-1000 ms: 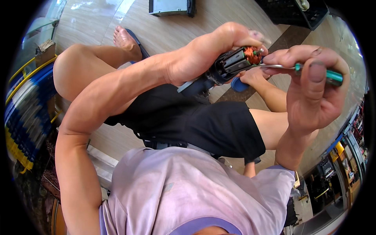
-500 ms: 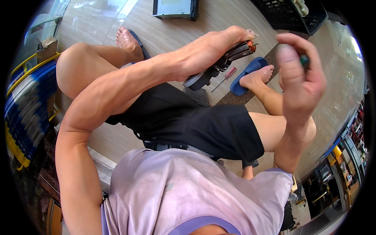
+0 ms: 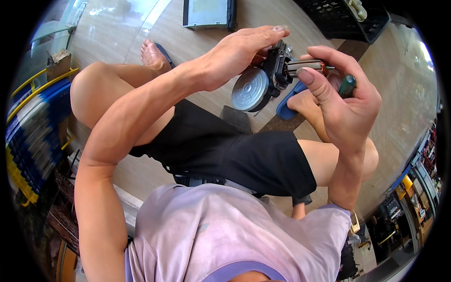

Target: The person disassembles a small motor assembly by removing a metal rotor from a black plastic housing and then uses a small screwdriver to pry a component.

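My left hand point(image 3: 239, 51) is closed round a black motor assembly point(image 3: 275, 66), its far side hidden by the fingers. A round silvery disc point(image 3: 250, 90) sits on the assembly's near-left side, facing up. From its right side sticks out a metal rotor point(image 3: 300, 67) with copper windings and a thin shaft at the end. My right hand point(image 3: 350, 103) is curled, with a green-handled tool point(image 3: 347, 86) tucked in its grip; the rest of that tool is hidden. Its thumb and forefinger are around the rotor's free end; whether they press on it I cannot tell.
On the tiled floor ahead lies a grey metal box-shaped device point(image 3: 206, 13). A black plastic crate point(image 3: 347, 23) stands at the far right. Blue slippers point(image 3: 285, 107) are by my feet. Left of me is a blue-and-yellow rack point(image 3: 40, 127); cluttered shelves point(image 3: 413, 197) line the right.
My left hand has turned the motor assembly so the disc shows and the rotor points right. My right hand has moved left to the rotor's end, still with the green-handled tool.
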A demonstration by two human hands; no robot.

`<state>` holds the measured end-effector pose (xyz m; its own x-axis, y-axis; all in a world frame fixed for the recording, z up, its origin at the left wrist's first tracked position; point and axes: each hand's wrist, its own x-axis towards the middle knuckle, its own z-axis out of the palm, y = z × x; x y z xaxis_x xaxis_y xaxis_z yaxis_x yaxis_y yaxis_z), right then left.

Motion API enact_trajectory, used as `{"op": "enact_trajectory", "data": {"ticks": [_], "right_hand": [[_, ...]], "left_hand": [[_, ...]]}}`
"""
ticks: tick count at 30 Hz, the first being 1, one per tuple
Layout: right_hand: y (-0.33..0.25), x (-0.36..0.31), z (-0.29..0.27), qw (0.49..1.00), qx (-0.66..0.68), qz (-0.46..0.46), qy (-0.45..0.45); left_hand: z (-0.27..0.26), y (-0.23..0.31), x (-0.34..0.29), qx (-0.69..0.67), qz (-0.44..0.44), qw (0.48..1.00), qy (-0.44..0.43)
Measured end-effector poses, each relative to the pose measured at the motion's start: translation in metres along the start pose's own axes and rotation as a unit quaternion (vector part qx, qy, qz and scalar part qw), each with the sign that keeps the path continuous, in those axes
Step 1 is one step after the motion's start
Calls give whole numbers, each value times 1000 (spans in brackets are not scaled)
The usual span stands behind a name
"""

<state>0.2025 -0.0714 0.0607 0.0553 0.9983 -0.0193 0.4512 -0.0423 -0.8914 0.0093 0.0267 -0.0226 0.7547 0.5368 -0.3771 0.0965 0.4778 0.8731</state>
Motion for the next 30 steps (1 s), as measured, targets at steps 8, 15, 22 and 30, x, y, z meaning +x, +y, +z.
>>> {"op": "enact_trajectory", "data": {"ticks": [8, 15, 22, 30], "right_hand": [[9, 0, -1, 995, 41, -18, 85], [0, -13, -7, 994, 43, 75, 69], [3, -9, -6, 989, 58, 68, 113], [5, -2, -5, 977, 96, 43, 183]], "left_hand": [[2, -5, -10, -32, -97, 992, -75], [-8, -6, -30, -65, -26, 992, -104], [-18, -9, -29, -132, 20, 988, -75], [-29, 3, -21, -134, 63, 989, 29]]}}
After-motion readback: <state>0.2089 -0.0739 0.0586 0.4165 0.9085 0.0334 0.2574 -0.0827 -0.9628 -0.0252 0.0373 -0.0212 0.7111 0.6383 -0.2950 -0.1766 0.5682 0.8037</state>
